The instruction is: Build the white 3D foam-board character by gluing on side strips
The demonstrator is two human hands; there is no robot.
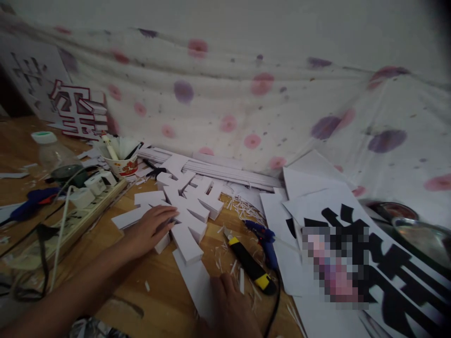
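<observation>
A thick white foam-board character (183, 206) with raised sides lies on the wooden table. My left hand (153, 227) rests on its left part, fingers stretched out over the surface and thumb apart. Close to my body, my right hand (230, 305) has its fingers curled at the edge of a flat white board strip (192, 279). The strip's far end meets the character's lower tip. Right of it lie a black and yellow utility knife (250, 265), its blade out, and a blue glue gun (262, 234). My right thumb is hidden.
On the left are a power strip (73, 220) with plugs, another blue glue gun (30, 204), a plastic bottle (52, 152) and a paper cup (123, 165) of tools. White board strips (225, 171) line the wall. Printed sheets (387, 263) cover the right. Scraps (244, 206) are scattered.
</observation>
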